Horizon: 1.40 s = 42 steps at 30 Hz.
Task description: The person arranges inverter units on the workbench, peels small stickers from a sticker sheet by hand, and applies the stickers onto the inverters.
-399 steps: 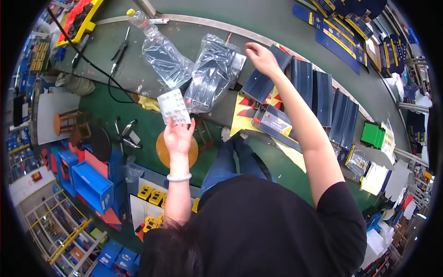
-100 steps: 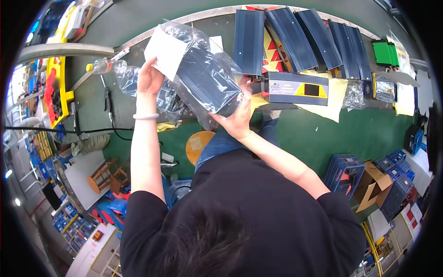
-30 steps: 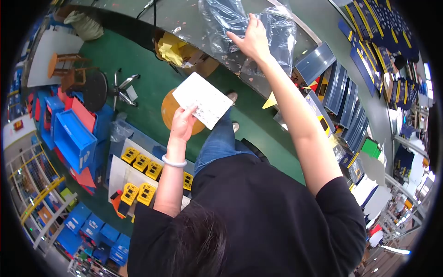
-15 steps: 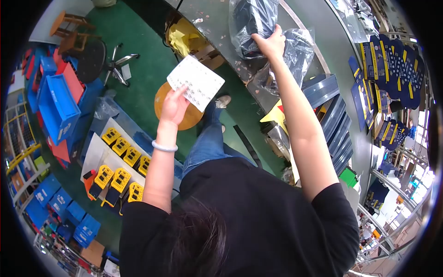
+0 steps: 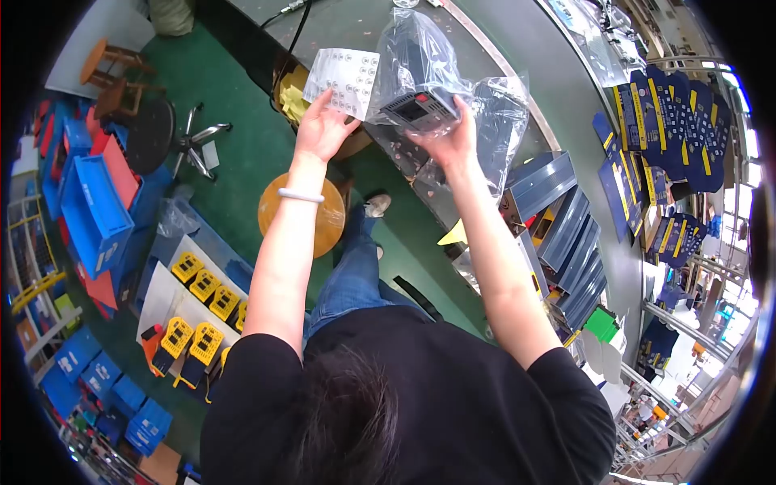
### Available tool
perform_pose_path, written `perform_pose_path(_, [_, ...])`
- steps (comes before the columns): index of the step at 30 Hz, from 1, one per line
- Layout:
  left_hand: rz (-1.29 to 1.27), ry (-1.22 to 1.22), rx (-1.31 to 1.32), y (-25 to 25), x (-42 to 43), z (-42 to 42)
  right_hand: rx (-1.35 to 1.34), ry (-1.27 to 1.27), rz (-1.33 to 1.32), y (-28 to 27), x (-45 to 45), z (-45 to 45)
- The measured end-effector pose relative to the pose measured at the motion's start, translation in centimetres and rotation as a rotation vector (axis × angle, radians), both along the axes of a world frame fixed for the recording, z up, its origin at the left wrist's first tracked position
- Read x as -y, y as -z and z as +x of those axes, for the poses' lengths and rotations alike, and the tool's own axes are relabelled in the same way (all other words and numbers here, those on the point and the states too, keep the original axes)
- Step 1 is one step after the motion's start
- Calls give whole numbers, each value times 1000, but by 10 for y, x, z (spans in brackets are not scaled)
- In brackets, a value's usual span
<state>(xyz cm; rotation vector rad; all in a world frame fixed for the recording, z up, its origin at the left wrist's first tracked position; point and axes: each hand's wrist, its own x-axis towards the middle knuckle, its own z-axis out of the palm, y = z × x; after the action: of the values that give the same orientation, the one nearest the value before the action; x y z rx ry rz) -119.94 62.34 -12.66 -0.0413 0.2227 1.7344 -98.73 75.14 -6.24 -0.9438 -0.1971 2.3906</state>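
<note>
My left hand (image 5: 323, 133) grips the lower edge of a white sheet with rows of small round printed marks (image 5: 343, 77), its fingers partly behind the paper. My right hand (image 5: 454, 144) is closed on the lower right side of a dark grey boxy device in a clear plastic bag (image 5: 420, 69). The device is tilted, and its end panel with a small display and red parts faces me. Sheet and bag lie side by side, edges meeting in view. Just right of my right hand, another dark item in clear plastic (image 5: 499, 117) rests on the grey bench (image 5: 485, 52).
Dark grey metal casings (image 5: 570, 234) are stacked at the right. A round wooden stool (image 5: 299, 222) stands below my left hand. Yellow-and-black devices (image 5: 202, 343) lie on a tray at left, near blue bins (image 5: 97, 202). Navy-and-yellow printed pieces (image 5: 671, 121) lie far right.
My left hand has raised the sheet beside the bagged device. My right hand has moved under the device's side and tilted it, turning its panel toward me.
</note>
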Motion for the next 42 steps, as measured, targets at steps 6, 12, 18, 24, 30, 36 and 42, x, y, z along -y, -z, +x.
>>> perform_pose_path(6, [-20, 36, -139, -18, -30, -3, -259, 141, -104, 40, 35, -19])
perform_pose_path(12, [-69, 160, -257, -35, -52, -5, -367, 194, -101, 57, 51, -28])
perform_pose_path(18, [-105, 214, -308, -40, -58, 7, -385, 154, -224, 69, 54, -19])
perform_pose_path(24, [-144, 255, -366, -43, -56, 10, -193, 27, -350, 55, 51, -9])
perform_pose_path(30, [-182, 252, -458, -37, -50, 6, -172, 50, -325, 83, 58, -7])
perform_pose_path(36, [-251, -84, -637, -57, -8, 9, -245, 256, -358, 64, 61, -6])
perform_pose_path(42, [-327, -109, -708, -101, 45, 41, -297, 37, -472, 49, 87, 33])
